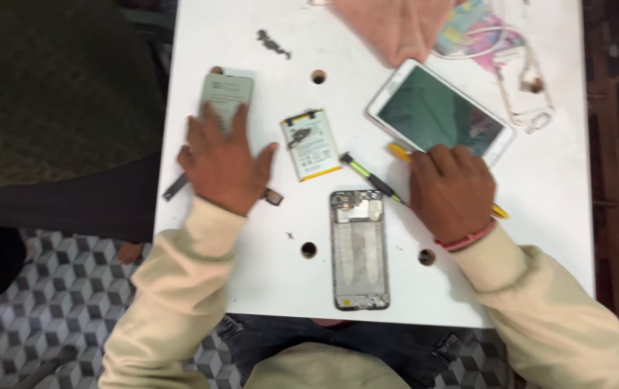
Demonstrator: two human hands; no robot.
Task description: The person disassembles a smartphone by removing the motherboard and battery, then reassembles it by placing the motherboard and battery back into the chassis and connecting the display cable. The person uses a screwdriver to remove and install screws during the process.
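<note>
While both hands lie palm down and apart on the white desk (554,173), neither grips anything. The left hand (224,160) is spread flat, its fingertips pressing the near end of a grey rectangular phone back cover (226,92), seemingly to hold it in place. The right hand (452,189) rests over a yellow-handled tool (498,211), beside a white tablet (435,113). Between the hands lie a white phone battery (311,145), a green-and-black screwdriver (371,178) and, nearer the body, a stripped grey phone frame (358,249).

a white table (554,180) with round holes stands over a grey cube-patterned floor (72,288), evenly lit.
</note>
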